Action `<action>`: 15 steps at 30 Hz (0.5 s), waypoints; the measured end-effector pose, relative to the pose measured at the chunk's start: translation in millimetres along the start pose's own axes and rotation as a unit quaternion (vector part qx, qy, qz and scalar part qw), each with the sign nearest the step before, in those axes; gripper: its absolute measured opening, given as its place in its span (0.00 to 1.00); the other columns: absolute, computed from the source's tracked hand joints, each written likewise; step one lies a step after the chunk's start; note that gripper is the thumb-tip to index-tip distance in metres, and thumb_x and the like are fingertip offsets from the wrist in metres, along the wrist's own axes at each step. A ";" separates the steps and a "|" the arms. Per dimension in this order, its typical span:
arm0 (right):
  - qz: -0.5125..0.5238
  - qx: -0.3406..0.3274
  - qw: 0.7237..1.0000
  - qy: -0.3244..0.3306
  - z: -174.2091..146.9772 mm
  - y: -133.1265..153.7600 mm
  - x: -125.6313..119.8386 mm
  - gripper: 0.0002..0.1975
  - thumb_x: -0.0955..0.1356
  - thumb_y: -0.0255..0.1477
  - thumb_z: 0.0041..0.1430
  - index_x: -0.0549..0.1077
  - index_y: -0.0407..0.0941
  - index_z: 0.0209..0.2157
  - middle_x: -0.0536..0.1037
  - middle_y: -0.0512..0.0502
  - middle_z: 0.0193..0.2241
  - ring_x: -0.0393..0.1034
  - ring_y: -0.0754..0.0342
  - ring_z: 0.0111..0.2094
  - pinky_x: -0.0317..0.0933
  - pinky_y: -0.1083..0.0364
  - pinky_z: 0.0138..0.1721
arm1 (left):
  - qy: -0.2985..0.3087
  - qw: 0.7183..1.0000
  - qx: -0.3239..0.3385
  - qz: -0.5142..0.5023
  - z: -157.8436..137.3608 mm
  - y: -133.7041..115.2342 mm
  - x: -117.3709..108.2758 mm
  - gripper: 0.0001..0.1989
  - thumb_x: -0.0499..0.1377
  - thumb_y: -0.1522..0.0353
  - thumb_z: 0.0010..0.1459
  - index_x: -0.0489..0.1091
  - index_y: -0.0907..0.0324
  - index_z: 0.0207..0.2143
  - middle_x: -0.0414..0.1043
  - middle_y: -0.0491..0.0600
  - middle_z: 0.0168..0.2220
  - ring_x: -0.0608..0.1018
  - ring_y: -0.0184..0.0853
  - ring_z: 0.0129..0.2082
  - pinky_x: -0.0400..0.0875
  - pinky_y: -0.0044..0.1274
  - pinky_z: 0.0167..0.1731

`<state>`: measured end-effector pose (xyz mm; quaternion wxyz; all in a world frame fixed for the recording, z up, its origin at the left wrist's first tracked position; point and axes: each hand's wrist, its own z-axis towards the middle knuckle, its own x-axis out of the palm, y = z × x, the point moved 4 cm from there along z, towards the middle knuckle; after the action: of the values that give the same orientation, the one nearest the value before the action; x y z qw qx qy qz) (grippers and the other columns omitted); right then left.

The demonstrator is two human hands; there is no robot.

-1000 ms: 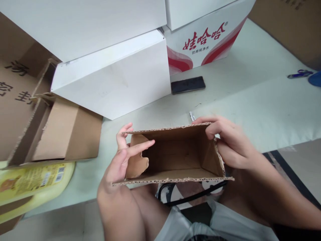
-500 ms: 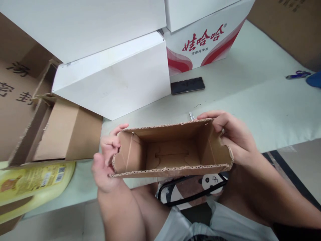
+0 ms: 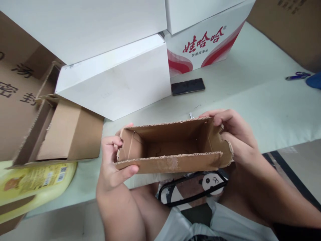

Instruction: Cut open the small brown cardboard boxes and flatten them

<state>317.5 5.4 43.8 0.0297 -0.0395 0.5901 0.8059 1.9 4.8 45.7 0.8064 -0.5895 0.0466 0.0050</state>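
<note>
A long, narrow brown cardboard box (image 3: 160,164) with its top open is held up in front of me, over the near edge of the table. Its inside is bare, and slotted flaps show dimly at the bottom. My left hand (image 3: 111,164) grips the left end, thumb on the near wall and fingers around the end panel. Around the right end is my right hand (image 3: 238,137), its fingers at the far corner beside the notched end flap. A small silvery scrap (image 3: 191,115) lies on the table just behind the box.
White cartons (image 3: 112,83) stand stacked at the back, beside a red-lettered carton (image 3: 208,47). A phone (image 3: 188,86) lies before them. Open brown cardboard (image 3: 82,134) and a yellow bottle (image 3: 37,187) are at left. A purple-handled tool (image 3: 298,76) and blue object (image 3: 314,80) sit far right.
The box has tilted so that more of its near outer wall shows and less of its bottom. My left thumb has moved from the near corner onto the near wall.
</note>
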 end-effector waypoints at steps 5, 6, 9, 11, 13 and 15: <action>-0.011 -0.055 0.997 0.056 0.7 -5.1 -5.5 0.06 0.65 0.31 0.66 0.68 0.50 0.45 0.77 0.43 0.51 0.75 0.45 0.53 0.69 0.45 0.55 | 0.000 1.000 0.020 0.003 -1.4 -0.7 2.2 0.24 0.73 0.59 0.48 0.65 0.51 0.43 0.73 0.57 0.56 0.75 0.54 0.59 0.70 0.42 0.54; -0.024 -0.062 0.996 0.063 0.6 -5.3 -6.1 0.08 0.64 0.37 0.68 0.68 0.50 0.46 0.77 0.41 0.52 0.74 0.44 0.53 0.70 0.44 0.55 | -0.003 1.000 0.021 0.002 -1.7 -0.8 1.8 0.24 0.73 0.59 0.48 0.66 0.51 0.43 0.73 0.57 0.54 0.75 0.54 0.58 0.71 0.42 0.54; -0.046 -0.070 0.992 0.090 0.3 -4.8 -5.8 0.14 0.62 0.45 0.70 0.67 0.51 0.47 0.76 0.39 0.53 0.74 0.42 0.54 0.71 0.43 0.53 | -0.013 1.000 0.010 -0.007 -3.3 -0.2 0.3 0.24 0.74 0.60 0.46 0.67 0.52 0.42 0.73 0.57 0.53 0.75 0.54 0.58 0.71 0.41 0.54; -0.036 -0.073 0.991 0.103 0.4 -3.9 -4.9 0.15 0.62 0.47 0.70 0.66 0.51 0.46 0.76 0.39 0.53 0.74 0.41 0.53 0.71 0.42 0.51 | -0.011 1.000 0.007 -0.011 -4.1 -0.1 0.2 0.24 0.74 0.61 0.46 0.67 0.52 0.42 0.74 0.57 0.54 0.74 0.53 0.59 0.71 0.40 0.56; -0.017 -0.069 0.992 0.105 0.8 -3.7 -4.4 0.15 0.62 0.47 0.70 0.65 0.50 0.44 0.76 0.40 0.53 0.74 0.41 0.52 0.71 0.43 0.48 | -0.005 1.000 0.011 -0.010 -3.9 0.0 0.4 0.24 0.74 0.62 0.47 0.68 0.52 0.43 0.74 0.57 0.55 0.74 0.52 0.59 0.70 0.40 0.57; 0.009 -0.059 0.993 0.100 1.0 -4.6 -4.3 0.15 0.64 0.47 0.69 0.65 0.50 0.43 0.76 0.40 0.52 0.73 0.41 0.50 0.70 0.44 0.46 | -0.019 1.000 0.010 -0.017 -2.7 1.0 -1.0 0.25 0.75 0.62 0.43 0.69 0.53 0.42 0.75 0.56 0.53 0.76 0.53 0.57 0.71 0.41 0.55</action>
<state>322.2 7.6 40.2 -0.0393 -0.1164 0.5420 0.8313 0.7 2.6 44.0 0.8128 -0.5821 0.0207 0.0018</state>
